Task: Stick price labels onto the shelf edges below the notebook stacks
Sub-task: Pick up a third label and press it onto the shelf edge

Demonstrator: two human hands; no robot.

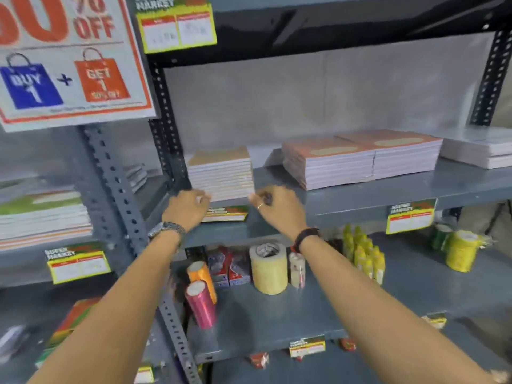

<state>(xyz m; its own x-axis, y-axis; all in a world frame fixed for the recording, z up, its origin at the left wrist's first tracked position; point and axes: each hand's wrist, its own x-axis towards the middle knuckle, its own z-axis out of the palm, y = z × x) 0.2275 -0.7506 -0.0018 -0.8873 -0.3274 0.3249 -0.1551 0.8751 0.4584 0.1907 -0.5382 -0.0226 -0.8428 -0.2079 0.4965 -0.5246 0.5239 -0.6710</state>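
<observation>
L fingers (203, 199) curled over price label (225, 213), R fingers (256, 199) pinched together, contents blurred.

A promotional sign (66, 59) reading "OFF", "BUY 1" and "GET 1" hangs at upper left. On the lower shelf a wide roll of beige tape (268, 268) stands upright, boxed red-and-blue items (228, 266) just left of it. Orange (201, 275) and pink (200, 304) rolls lean together nearer the front. Small yellow bottles (364, 253) cluster to the right, beside a yellow-green spool (461, 250).
</observation>
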